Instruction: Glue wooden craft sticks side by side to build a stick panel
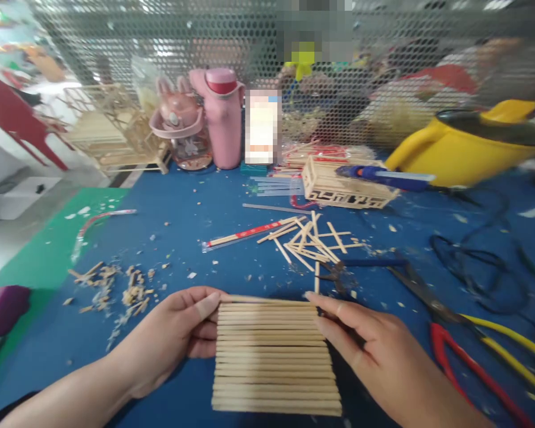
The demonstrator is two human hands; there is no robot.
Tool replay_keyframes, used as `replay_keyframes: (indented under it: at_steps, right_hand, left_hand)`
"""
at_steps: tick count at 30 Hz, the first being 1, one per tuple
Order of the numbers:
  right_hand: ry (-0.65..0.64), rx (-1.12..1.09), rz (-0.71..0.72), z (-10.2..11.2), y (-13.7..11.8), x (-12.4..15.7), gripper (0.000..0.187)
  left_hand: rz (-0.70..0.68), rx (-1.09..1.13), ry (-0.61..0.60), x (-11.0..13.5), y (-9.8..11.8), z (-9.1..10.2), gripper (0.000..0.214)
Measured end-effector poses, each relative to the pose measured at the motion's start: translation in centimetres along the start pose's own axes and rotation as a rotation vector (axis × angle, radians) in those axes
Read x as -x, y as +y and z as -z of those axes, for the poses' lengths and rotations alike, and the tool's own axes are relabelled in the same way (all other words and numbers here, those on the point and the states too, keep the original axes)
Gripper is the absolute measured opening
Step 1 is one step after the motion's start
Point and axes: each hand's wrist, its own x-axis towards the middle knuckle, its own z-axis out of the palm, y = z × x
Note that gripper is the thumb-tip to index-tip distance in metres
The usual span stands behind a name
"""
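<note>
A flat panel of round wooden sticks [274,359], laid side by side, is held up over the blue table. My left hand [178,333] grips its upper left corner, thumb on the end of the top stick [263,299] and fingers behind the panel. At the upper right corner, my right hand [370,342] pinches the other end of that stick and rests against the panel's right side. The top stick lies slightly askew, with a narrow gap below it. Just beyond the panel is a pile of short cut sticks [314,241].
Wrapped chopsticks [249,232] lie behind. A small stick-built model [350,184] has a blue tool [383,175] across it. Right: red-and-yellow-handled cutters [446,312], black cord [477,273], yellow container [463,148]. Back: pink bottle [223,125], mesh screen [151,41]. Left: wood scraps [136,291].
</note>
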Motion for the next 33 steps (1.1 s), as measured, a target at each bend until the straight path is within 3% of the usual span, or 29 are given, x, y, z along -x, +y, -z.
replay_keyframes:
  at_steps: [8,15,24,33]
  right_hand:
    - [0.058,0.076,0.092,0.2,-0.2,-0.7,0.026]
    - [0.04,-0.012,0.044,0.5,-1.1,-1.2,0.02]
    - [-0.077,-0.182,-0.11,0.6,-1.6,-1.1,0.013]
    - [0.027,-0.149,-0.138,1.0,-1.0,-1.7,0.013]
  left_hand:
    - [-0.027,-0.02,0.015,0.1,0.3,0.1,0.02]
    - [-0.105,-0.121,-0.068,0.2,0.0,0.3,0.041]
    - [-0.102,-0.186,-0.035,0.2,-0.3,0.4,0.048]
    - [-0.204,-0.17,-0.048,0.2,-0.3,-0.1,0.053]
